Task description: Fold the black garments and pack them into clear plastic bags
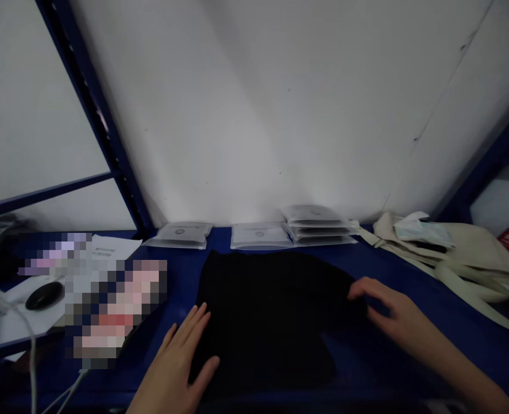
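Lying near the middle of the tabletop point(176, 293), the black cloth point(267, 316) has the left hand point(179, 356) resting flat, fingers loose, on its left edge and the right hand point(390, 310) pinching its right edge; uneven pulling could crease it.

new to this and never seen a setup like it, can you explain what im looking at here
No machine here: a person is working barehanded. The one picture comes from a camera worn on the head, looking forward and down. On the blue table lies a black cloth. The left hand rests on its left edge; the right hand seems to grip its right end. Behind it, packets lie along the wall; beige fabric lies right, papers and a mouse left.
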Demonstrator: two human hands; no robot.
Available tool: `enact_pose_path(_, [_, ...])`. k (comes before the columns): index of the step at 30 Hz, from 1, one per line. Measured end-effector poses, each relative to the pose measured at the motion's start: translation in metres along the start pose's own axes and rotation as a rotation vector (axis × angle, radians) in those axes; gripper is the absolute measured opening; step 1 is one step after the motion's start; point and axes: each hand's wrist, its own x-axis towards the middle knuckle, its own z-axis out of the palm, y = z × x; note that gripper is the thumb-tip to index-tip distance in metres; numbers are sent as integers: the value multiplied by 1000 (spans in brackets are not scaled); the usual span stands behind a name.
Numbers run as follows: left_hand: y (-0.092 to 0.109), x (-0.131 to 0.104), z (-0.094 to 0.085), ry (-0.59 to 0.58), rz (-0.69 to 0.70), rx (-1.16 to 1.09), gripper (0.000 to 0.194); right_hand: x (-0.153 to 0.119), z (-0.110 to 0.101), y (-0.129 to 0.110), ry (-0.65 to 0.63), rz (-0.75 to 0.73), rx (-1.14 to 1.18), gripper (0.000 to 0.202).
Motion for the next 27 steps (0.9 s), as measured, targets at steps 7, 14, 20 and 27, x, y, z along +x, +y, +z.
enact_pose_path(7, [-3, 6, -20, -6, -70, -27, 47, -34, -11, 3, 23, -16, -65, 32])
enact_pose_path(14, [34, 83, -44, -176, -137, -42, 62, 32, 19, -55, -84, 26, -108, 57])
enact_pose_path(20, [29, 133, -17, -461, -198, 9, 74, 58, 70, -61, -382, 82, -236, 75])
enact_pose_path(27, [0, 150, 13, -486, -190, 25, 79, 71, 71, -23, -376, 147, -282, 74])
